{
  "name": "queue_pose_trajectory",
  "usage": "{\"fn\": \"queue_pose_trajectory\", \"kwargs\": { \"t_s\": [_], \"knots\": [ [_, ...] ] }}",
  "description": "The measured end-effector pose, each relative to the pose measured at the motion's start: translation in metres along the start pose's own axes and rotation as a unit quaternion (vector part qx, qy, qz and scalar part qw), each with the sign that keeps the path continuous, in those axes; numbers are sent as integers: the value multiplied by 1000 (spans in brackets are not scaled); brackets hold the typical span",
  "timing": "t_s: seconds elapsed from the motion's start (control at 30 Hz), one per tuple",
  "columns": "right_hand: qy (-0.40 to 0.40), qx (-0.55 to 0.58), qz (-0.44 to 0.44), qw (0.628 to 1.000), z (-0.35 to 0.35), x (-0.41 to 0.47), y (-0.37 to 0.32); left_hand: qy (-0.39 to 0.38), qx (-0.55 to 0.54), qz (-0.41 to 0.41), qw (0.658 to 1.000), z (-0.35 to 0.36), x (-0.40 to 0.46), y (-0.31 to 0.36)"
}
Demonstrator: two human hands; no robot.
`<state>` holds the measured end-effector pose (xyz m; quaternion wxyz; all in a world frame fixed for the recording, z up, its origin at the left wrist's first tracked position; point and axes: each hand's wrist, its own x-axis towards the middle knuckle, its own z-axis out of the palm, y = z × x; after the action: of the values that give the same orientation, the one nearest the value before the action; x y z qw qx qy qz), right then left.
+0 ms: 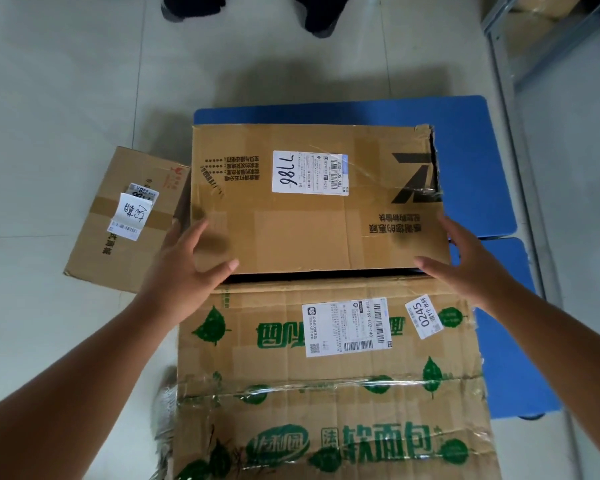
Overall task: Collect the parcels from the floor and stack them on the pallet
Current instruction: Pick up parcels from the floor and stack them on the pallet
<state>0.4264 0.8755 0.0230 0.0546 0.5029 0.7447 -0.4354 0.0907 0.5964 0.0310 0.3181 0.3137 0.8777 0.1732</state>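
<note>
Lying nearest on the blue plastic pallet [499,358] was a green-printed cardboard parcel [326,375]; beyond it, the left hand [184,268] and right hand [471,268], fingers spread straight, flanked a plain brown cardboard parcel [312,202]; a smaller taped carton [125,220] sat on the floor.

Head view, steeply downward (close)
</note>
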Motion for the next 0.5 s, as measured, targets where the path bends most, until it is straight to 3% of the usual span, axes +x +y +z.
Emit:
{"fn": "queue_pose_trajectory", "kwargs": {
  "t_s": [0.17,0.3,0.5],
  "knots": [
    [66,45,-74,994,-29,-43,-71,57,-47,80,994,-63,-13,52],
    [76,125,-114,983,-65,-101,-159,45,-98,147,983,-131,-55,128],
    [78,192,-205,957,-143,-206,-282,108,-170,240,950,-239,-141,228]
  ]
}}
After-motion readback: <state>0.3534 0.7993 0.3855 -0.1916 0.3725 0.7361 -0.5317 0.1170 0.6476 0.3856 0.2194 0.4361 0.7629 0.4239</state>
